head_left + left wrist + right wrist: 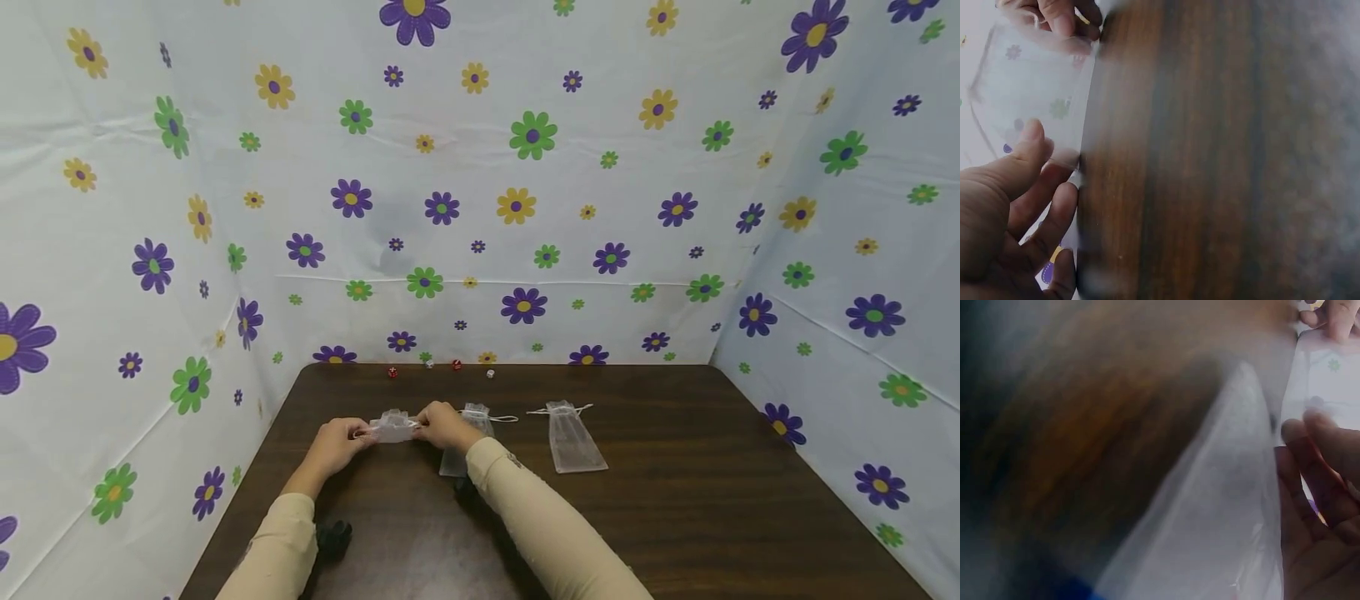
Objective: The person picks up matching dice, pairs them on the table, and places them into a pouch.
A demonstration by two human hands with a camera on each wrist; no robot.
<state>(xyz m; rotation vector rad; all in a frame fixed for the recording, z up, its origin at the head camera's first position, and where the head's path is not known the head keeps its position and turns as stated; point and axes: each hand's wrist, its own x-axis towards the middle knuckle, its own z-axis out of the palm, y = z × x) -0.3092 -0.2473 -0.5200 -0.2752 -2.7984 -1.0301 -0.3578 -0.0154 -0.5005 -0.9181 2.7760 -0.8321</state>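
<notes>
Both hands hold a sheer white drawstring pouch (393,427) above the left part of the table. My left hand (337,446) pinches its left side, and my right hand (446,425) pinches its right side near the cord. In the left wrist view, the see-through fabric (1035,81) stretches between the two hands. A second sheer pouch (455,463) lies partly hidden beneath the right hand and forearm. Farther right, a third pouch (577,442) lies flat with its cords spread to both sides. The right wrist view shows blurred pouch fabric (1210,512) close to the lens.
Several small dice, red (392,372) and white (491,373), sit along the back edge of the dark wooden table (697,500). Flower-printed white cloth (630,183) hangs behind the table and along both sides.
</notes>
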